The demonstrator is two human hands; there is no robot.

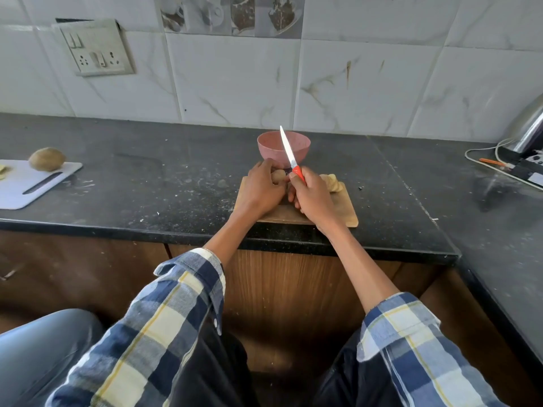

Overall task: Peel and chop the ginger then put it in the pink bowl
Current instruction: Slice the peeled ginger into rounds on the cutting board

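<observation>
Wood board: one small wooden chopping board [346, 211] lies at the front edge of the black stone counter [176, 183], under both hands.
Hands: two, both over the wooden board, with checked sleeves pushed up the forearms.
Left hand: the left hand [260, 190] has its fingers curled round one ginger piece [278, 176], holding it just above the board.
Right hand: the right hand [313, 198] is clamped round the red handle of one knife [289, 154]; the white blade points up and away, crossing in front of the bowl.
Ginger: two pieces show. One is in the left hand; a second ginger piece [332, 183] lies on the board just beyond the right hand, partly hidden by it. How far either is peeled I cannot tell.
Bowl: one pink bowl [273, 148] stands on the counter just behind the board, near the hands; the knife blade covers part of its rim.
In the way: the hands hide the middle of the board and whatever lies between them.
Left side: one white cutting board [23, 186] with one brown potato [47, 159] on it, well apart from the work.
Right side: a steel appliance [529, 127] with white cables [482, 154] at the counter's far edge.
Wall: one switch and socket plate [97, 48] on pale marbled tiles.
</observation>
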